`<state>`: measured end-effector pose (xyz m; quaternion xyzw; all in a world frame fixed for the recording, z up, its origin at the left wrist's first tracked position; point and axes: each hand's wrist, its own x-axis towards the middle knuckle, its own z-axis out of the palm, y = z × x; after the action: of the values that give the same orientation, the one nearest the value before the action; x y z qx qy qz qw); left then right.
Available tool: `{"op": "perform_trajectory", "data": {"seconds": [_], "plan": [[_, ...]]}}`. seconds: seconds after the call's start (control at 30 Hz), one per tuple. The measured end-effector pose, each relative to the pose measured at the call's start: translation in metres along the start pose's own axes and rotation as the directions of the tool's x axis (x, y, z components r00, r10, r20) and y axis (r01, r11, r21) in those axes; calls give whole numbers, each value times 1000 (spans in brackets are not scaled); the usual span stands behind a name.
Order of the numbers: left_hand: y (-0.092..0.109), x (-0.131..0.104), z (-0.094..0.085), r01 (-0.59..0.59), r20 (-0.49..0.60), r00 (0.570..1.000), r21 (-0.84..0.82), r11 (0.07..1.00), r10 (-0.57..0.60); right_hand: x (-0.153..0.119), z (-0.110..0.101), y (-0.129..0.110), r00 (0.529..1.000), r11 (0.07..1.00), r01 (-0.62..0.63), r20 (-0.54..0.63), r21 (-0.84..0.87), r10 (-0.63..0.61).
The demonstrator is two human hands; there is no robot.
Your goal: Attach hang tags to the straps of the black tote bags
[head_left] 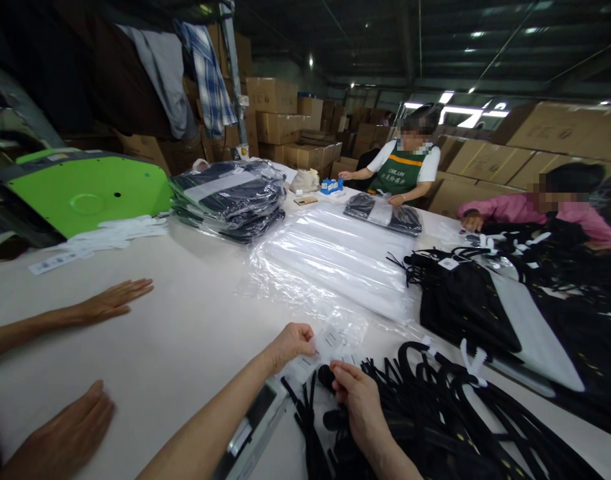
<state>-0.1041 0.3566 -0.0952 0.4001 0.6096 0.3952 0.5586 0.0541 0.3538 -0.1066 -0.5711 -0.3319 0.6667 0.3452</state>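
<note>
From afar, I watch the left hand [291,348] pinch a small clear plastic packet [330,341] over the surface [200,293]; fingers of the right hand [358,397] press together just beside it, their hold unclear to me. Bagged garments [225,193] sit stacked beyond; black corded garments [465,303] at right appear unbagged.

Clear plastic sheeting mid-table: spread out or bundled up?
Spread out: the clear plastic sheeting lies broad and flat across the white tabletop.
</note>
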Motion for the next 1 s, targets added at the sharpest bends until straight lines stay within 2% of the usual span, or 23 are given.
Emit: {"op": "perform_trajectory", "data": {"seconds": [0.17,0.37,0.47,0.6,0.7,0.77,0.83,0.9,1.0], "plan": [[-9,3,4,34,56,997,257,966,-50,-1,-2,-11,989,992,121,-91,43,-116],[-24,12,18,45,33,996,563,825,-77,-6,-10,-32,984,987,161,-77,8,-160],[-27,14,19,10,99,990,655,756,-98,-9,-15,-36,995,994,101,-14,-41,-102],[-25,22,8,-39,206,963,749,661,-176,-15,-20,-30,992,994,31,126,-107,-18],[-18,34,-3,-63,177,976,789,611,-129,-17,-21,-18,975,986,15,221,-169,23],[-13,42,-6,-66,112,993,818,572,-46,-17,-23,-7,962,970,63,273,-235,4],[-9,50,-5,-68,67,998,855,514,20,-18,-25,4,948,929,164,313,-333,-55],[-7,59,-2,-94,84,996,890,447,43,-20,-28,10,932,854,260,348,-450,-100],[-4,74,0,-164,168,986,921,353,21,-24,-30,12,921,742,315,379,-592,-89]]}}
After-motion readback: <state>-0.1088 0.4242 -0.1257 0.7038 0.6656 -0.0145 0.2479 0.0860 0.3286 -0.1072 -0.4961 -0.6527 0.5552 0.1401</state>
